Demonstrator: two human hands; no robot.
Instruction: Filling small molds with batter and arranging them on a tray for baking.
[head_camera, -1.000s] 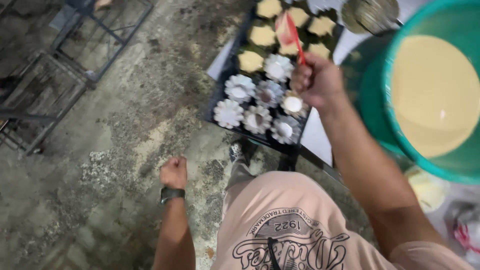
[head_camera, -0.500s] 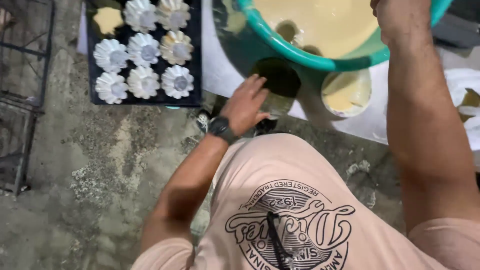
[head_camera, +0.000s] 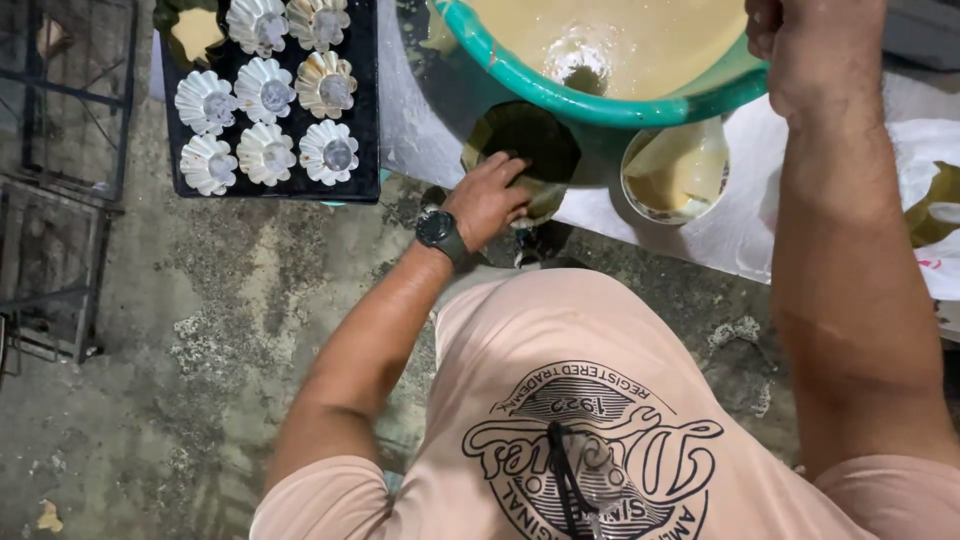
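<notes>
While the left hand (head_camera: 487, 200) rests with spread fingers on a dark round dish (head_camera: 522, 150) under the green basin (head_camera: 600, 100) of batter, the right hand (head_camera: 812, 45) is fisted at its rim. Most moulds (head_camera: 265, 95) on the black tray (head_camera: 360, 110) look unfilled, so filling seems barely begun.

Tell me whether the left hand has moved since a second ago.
Yes. The left hand was a fist low over the bare concrete floor; it now reaches up to the dark round dish under the green basin, away from the tray.
</notes>
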